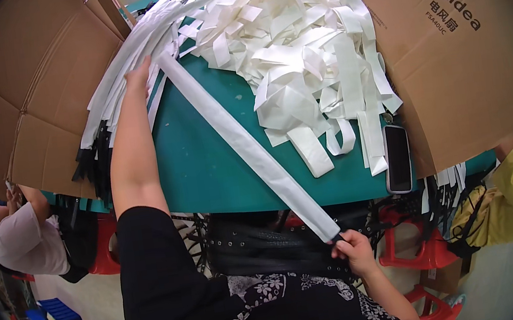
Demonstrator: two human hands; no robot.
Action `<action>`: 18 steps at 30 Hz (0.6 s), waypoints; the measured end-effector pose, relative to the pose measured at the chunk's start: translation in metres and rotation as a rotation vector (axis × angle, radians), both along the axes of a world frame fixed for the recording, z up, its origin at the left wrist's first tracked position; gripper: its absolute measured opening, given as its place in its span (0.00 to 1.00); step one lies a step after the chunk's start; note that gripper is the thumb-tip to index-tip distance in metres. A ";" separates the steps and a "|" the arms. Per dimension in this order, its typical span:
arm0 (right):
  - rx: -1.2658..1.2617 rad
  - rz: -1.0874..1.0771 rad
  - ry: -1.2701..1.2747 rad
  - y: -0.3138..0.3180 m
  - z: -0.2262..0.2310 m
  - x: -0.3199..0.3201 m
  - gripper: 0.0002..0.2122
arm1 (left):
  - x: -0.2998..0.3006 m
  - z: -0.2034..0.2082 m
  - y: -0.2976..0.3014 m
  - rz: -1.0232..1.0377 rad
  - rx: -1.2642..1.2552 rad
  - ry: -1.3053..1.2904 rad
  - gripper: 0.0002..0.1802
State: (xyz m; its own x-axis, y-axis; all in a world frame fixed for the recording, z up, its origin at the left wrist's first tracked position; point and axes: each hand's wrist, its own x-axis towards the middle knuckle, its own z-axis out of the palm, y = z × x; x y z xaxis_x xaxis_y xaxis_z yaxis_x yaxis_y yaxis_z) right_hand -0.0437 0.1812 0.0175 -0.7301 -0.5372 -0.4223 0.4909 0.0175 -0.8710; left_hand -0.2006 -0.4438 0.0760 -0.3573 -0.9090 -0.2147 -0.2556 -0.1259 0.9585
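My right hand is closed around the near, black end of a belt in a long white sleeve. The sleeved belt slants up and left across the table, its far end beside my left hand. That hand reaches over a pile of white-sleeved belts with dark ends, its thumb apart from the outstretched fingers. Whether the fingertips touch the pile is hard to see. A large loose heap of empty-looking white sleeves covers the table's far middle and right.
Under these lies a green table. Cardboard boxes flank it, one on the left and one on the right. A phone rests near the right edge. Black belts with eyelets lie across my lap. People sit on both sides.
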 end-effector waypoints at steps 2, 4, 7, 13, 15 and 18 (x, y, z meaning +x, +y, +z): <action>0.017 0.032 -0.012 -0.017 0.011 -0.001 0.05 | 0.023 -0.022 -0.003 0.203 -0.582 -0.126 0.34; 0.052 0.037 -0.021 -0.007 0.010 -0.002 0.06 | 0.051 -0.013 0.083 -0.255 -0.255 0.098 0.22; 0.128 0.054 -0.038 0.014 0.008 -0.001 0.07 | 0.123 0.004 0.212 -0.974 0.049 0.013 0.14; 0.229 0.183 -0.032 -0.004 0.024 -0.008 0.07 | 0.215 -0.061 0.398 -1.273 0.759 -0.070 0.20; 0.229 0.206 0.005 -0.020 0.028 -0.009 0.06 | 0.210 -0.070 0.422 -0.984 0.821 0.036 0.18; 0.132 0.093 -0.028 -0.025 0.021 -0.004 0.06 | 0.199 -0.058 0.433 -0.813 0.740 0.110 0.18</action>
State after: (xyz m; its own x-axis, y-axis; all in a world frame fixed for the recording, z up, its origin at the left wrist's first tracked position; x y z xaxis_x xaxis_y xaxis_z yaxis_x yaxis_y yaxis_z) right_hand -0.0481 0.1562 0.0389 -0.6668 -0.5405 -0.5131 0.5056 0.1778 -0.8443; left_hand -0.0013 -0.0110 0.0183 -0.8408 -0.0543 -0.5386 -0.4402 -0.5104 0.7387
